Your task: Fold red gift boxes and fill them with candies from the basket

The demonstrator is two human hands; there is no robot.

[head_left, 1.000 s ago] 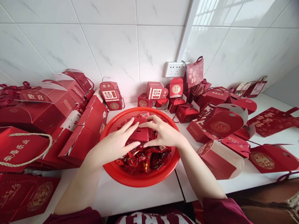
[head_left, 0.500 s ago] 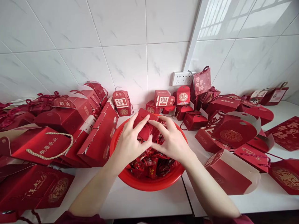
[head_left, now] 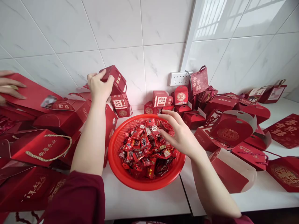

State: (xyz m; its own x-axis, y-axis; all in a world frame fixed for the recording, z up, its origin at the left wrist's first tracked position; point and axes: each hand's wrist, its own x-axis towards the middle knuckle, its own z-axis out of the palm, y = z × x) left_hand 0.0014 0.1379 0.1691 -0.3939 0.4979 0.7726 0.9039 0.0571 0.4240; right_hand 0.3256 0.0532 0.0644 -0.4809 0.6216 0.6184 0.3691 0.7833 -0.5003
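Note:
My left hand point(head_left: 100, 84) reaches up to the back left and grips a red gift box point(head_left: 118, 81) with a thin cord handle. That box is just above an upright red box point(head_left: 121, 105) with white labels; whether the two touch I cannot tell. Over the right side of the red plastic basket point(head_left: 147, 185) hovers my right hand point(head_left: 178, 132), fingers apart, with nothing in it. Small red-wrapped candies point(head_left: 144, 149) lie heaped in the basket, below my right hand.
Another person's hand point(head_left: 11, 87) holds a large red piece point(head_left: 25, 90) at the far left. Red gift boxes point(head_left: 48, 144) crowd the left side; more gift boxes point(head_left: 231, 130) cover the right. A socket strip point(head_left: 179, 79) sits on the tiled wall behind.
My left hand has carried the red box from above the basket to the back left. My right hand has let go of it and opened. Another person's hand has appeared at the left.

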